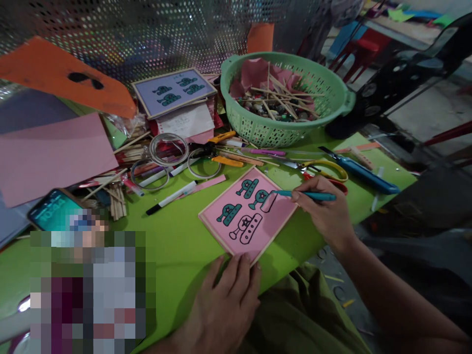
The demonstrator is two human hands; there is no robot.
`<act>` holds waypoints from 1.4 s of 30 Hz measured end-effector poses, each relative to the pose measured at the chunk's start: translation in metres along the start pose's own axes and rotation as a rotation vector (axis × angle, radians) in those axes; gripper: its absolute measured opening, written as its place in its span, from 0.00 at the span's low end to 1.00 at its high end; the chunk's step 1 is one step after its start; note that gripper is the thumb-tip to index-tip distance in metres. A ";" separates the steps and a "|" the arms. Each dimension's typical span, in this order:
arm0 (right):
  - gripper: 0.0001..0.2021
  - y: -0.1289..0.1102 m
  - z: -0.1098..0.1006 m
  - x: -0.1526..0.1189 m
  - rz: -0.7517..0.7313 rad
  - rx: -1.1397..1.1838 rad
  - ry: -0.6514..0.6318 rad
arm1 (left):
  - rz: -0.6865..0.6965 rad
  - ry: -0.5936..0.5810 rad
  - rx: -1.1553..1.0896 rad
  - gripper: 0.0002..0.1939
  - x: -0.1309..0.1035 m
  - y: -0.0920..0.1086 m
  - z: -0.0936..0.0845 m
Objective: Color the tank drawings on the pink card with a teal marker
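On the green table lies a pink card (214,215) with a pale wooden stick border. Several tanks with stars are drawn on it in black outline; some are filled in teal, while the lowest tank (246,227) is still pink inside. My right hand (324,209) grips a teal marker (308,194), its tip at the upper right tank (262,198), whose turret is teal and whose lower body is pink. My left hand (230,300) rests with fingers stretched out, fingertips on the card's near edge.
A green basket (254,125) with sticks stands at the back. Nearby are a purple tank card (173,91), tape rolls (168,150), a capped marker (171,197), yellow-handled scissors (324,167) and a blue cutter (365,174). A phone (49,211) lies left, by a pixelated area.
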State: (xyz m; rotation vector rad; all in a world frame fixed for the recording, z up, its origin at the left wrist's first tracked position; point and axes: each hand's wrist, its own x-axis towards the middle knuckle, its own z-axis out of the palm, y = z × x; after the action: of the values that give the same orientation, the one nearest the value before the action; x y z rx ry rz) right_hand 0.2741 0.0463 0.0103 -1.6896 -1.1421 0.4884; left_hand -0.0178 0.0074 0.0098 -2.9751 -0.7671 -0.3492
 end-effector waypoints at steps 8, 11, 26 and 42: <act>0.09 -0.001 0.000 0.000 0.010 0.005 -0.006 | 0.005 0.007 0.003 0.19 0.000 -0.001 0.001; 0.12 -0.002 0.000 0.001 0.005 0.006 -0.007 | 0.004 -0.003 -0.002 0.20 0.000 0.000 0.001; 0.10 0.000 -0.002 -0.001 -0.057 -0.051 -0.054 | 0.015 -0.027 0.018 0.20 0.000 0.000 -0.001; 0.12 -0.006 0.000 -0.003 -0.062 -0.010 -0.150 | 0.012 -0.038 0.025 0.20 -0.002 0.002 0.000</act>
State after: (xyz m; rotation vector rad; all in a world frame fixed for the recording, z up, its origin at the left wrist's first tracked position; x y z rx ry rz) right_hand 0.2698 0.0438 0.0147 -1.6431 -1.3031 0.5795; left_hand -0.0187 0.0050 0.0095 -2.9694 -0.7518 -0.2811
